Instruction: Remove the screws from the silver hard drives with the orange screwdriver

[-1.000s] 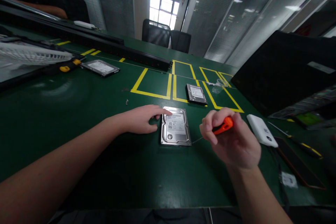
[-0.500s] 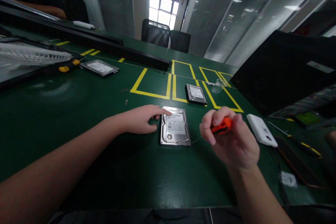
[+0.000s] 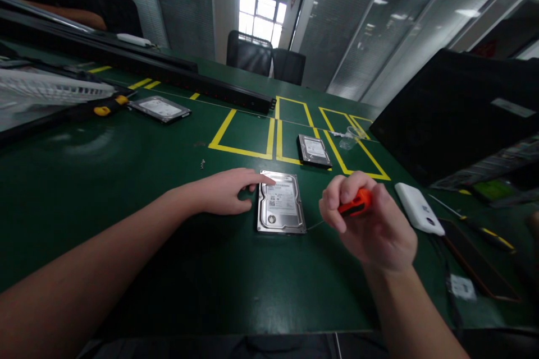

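A silver hard drive lies label side up on the green table. My left hand reaches in from the left, its index finger stretched onto the drive's label and its thumb apart, so it is open. On the other side, my right hand is closed around the orange and black handle of a screwdriver. The thin shaft slants down to the drive's lower right corner. Whether the tip sits in a screw is too small to tell.
A second hard drive lies beyond, a third at the left. Loose screws lie near my left hand. At the right are a white device, another screwdriver and a big black case. A person's arm shows far left.
My right hand on the screwdriver handle has shifted only very slightly. The left hand and the hard drive look the same as before.
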The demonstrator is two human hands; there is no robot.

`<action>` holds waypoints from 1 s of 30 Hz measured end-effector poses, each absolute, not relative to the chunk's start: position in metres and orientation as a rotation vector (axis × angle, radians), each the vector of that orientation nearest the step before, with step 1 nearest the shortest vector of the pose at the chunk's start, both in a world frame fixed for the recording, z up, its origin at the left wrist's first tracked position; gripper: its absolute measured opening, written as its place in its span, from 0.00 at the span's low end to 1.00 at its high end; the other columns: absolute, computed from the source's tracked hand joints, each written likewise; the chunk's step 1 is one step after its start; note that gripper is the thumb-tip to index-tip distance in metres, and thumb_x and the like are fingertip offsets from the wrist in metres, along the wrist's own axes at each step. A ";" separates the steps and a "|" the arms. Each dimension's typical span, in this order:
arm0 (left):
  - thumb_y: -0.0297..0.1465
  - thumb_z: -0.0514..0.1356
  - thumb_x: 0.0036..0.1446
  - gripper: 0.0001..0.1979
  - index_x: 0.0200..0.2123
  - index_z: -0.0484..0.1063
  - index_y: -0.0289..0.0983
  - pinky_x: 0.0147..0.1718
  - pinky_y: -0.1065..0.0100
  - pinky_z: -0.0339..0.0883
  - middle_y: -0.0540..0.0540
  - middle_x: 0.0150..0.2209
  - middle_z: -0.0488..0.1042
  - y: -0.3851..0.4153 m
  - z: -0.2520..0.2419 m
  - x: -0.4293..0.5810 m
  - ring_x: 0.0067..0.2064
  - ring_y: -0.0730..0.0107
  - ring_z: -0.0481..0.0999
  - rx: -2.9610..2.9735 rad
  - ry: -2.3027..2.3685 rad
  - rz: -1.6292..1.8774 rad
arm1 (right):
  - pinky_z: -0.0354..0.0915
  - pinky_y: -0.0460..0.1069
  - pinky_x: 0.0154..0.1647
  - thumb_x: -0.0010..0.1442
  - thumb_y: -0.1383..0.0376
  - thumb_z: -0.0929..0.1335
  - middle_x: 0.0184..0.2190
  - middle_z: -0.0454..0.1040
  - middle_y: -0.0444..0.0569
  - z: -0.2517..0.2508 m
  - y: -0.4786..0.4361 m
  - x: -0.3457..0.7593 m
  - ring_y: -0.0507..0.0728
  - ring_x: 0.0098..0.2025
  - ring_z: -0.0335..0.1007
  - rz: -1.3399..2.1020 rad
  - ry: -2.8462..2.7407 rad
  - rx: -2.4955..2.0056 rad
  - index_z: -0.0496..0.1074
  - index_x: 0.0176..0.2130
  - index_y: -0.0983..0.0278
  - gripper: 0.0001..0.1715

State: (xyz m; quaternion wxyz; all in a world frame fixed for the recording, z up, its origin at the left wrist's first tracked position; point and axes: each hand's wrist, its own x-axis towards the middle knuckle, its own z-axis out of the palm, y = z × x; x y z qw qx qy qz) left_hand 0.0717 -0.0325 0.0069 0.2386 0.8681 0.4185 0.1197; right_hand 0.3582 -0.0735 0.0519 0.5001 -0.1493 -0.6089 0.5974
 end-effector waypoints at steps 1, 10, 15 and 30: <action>0.30 0.61 0.57 0.35 0.69 0.65 0.45 0.48 0.64 0.66 0.44 0.49 0.74 -0.032 0.006 0.072 0.47 0.62 0.73 2.377 1.147 0.333 | 0.58 0.50 0.26 0.72 0.54 0.64 0.35 0.74 0.48 0.052 -0.074 0.358 0.51 0.24 0.66 1.445 -1.478 -0.354 0.73 0.40 0.61 0.15; 0.29 0.62 0.57 0.36 0.69 0.66 0.47 0.49 0.64 0.65 0.46 0.48 0.74 -0.033 0.006 0.073 0.47 0.63 0.73 2.368 1.157 0.337 | 0.52 0.49 0.24 0.74 0.46 0.59 0.32 0.73 0.47 0.051 -0.075 0.359 0.49 0.22 0.58 1.471 -1.474 -0.365 0.75 0.43 0.63 0.27; 0.29 0.62 0.57 0.36 0.69 0.66 0.46 0.48 0.65 0.66 0.46 0.47 0.74 -0.032 0.006 0.073 0.46 0.63 0.73 2.373 1.162 0.337 | 0.58 0.51 0.28 0.74 0.54 0.61 0.36 0.76 0.49 0.052 -0.074 0.357 0.52 0.25 0.67 1.502 -1.479 -0.353 0.71 0.41 0.61 0.18; 0.28 0.60 0.56 0.41 0.72 0.57 0.48 0.39 0.67 0.64 0.48 0.43 0.74 -0.031 0.004 0.071 0.41 0.65 0.74 2.298 1.206 0.449 | 0.65 0.51 0.31 0.61 0.59 0.77 0.34 0.73 0.46 0.056 -0.069 0.377 0.53 0.31 0.69 0.611 -1.903 -0.620 0.76 0.40 0.60 0.10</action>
